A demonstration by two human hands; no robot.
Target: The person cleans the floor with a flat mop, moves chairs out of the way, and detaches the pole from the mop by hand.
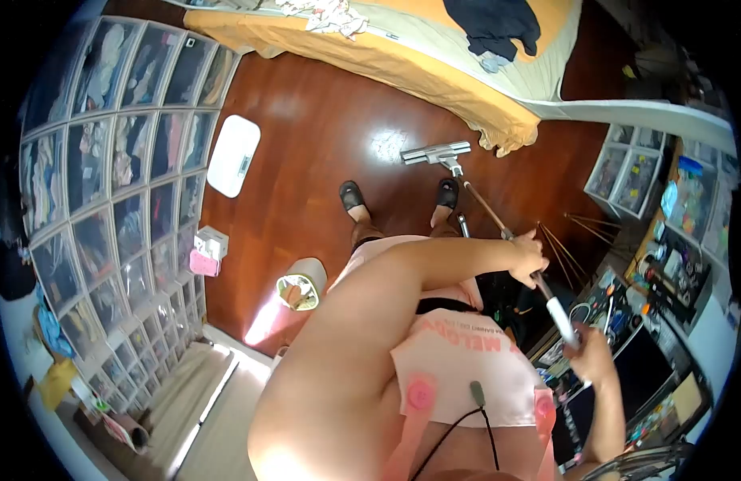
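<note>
A mop [487, 205] with a flat grey head and a long brown pole runs diagonally from the floor up to my right side. Its head [436, 153] rests on the wooden floor just ahead of my feet. My left hand [531, 257], its arm stretched across my body, is closed around the middle of the pole. Higher up, beside the white section of the handle, my right hand [592, 354] is closed around the pole's upper end. My feet in dark slippers [351, 196] stand apart behind the mop head.
A bed [402, 60] with a yellow cover stands ahead. Clear drawers [130, 152] line the left, with a white scale [233, 156] beside them. A waste bin [308, 276] stands near my left leg. On the right are thin sticks [559, 252] and a cluttered desk [627, 321].
</note>
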